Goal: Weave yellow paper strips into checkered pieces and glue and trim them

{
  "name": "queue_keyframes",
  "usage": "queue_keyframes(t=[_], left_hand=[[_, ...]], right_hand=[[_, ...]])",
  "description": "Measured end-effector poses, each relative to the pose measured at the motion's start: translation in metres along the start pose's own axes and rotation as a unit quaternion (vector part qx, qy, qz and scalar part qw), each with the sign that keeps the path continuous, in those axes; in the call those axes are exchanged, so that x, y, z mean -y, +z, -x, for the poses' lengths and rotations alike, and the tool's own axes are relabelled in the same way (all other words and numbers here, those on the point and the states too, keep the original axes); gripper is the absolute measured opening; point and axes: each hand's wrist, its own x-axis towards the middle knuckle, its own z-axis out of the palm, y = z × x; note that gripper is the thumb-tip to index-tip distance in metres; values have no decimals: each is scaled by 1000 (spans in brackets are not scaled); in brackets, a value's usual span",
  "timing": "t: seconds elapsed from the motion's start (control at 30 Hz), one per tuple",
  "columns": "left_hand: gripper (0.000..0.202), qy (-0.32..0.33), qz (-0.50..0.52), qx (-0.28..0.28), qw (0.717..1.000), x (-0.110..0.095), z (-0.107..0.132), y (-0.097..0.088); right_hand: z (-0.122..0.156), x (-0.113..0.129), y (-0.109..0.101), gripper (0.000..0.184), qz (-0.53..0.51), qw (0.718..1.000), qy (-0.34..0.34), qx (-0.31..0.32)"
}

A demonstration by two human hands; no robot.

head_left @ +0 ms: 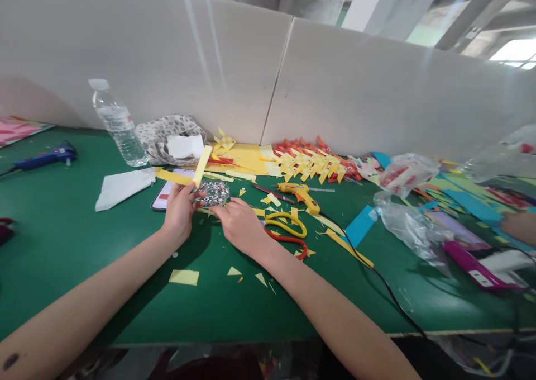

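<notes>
My left hand [179, 211] is closed on yellow paper strips; one strip [203, 166] stands up from the fingers and another [175, 176] points left. Right beside it, my right hand [243, 223] has its thumb and fingers pinched at the lower edge of a heap of small black-and-white beads or googly eyes [216, 192]. Whatever sits between those right fingertips is too small to make out. Under the left hand lies a phone [159, 200], partly covered. Scissors with yellow and red handles [288, 226] rest just right of my right hand.
A yellow glue gun [299, 193] with a black cord lies behind the scissors, near folded yellow paper pieces [312, 165]. A water bottle [119, 123] and a blue glue gun [48, 156] are on the left. Plastic bags [412, 223] and another person's hand [519, 227] appear right.
</notes>
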Motion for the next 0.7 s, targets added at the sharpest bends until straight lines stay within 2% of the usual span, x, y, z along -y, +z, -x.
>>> queue_keyframes(t=[0.1,0.2,0.3,0.4,0.5,0.57,0.63,0.7], left_hand=[[16,2,-3,-5,1000,1,0,-1],[15,-5,-11,9,1000,1,3,-1],[13,-10,-13,15,1000,1,5,0],[9,-29,5,25,999,0,4,1],[2,-97,62,66,991,-3,3,1],[4,-153,101,97,978,-4,3,1],[7,-183,117,123,968,-5,4,1],[9,-189,115,149,964,-4,5,1]], right_hand=[[-1,4,-3,20,-81,996,-9,-39],[-4,10,-9,8,-209,965,59,-145],[-7,12,-16,12,-312,903,184,-232],[-9,9,-16,21,-430,811,300,-261],[-11,2,-10,26,-534,711,364,-278],[-12,-2,-6,25,-574,659,387,-293],[-13,-5,-4,23,-597,628,392,-308],[-14,-7,-4,22,-597,627,385,-319]])
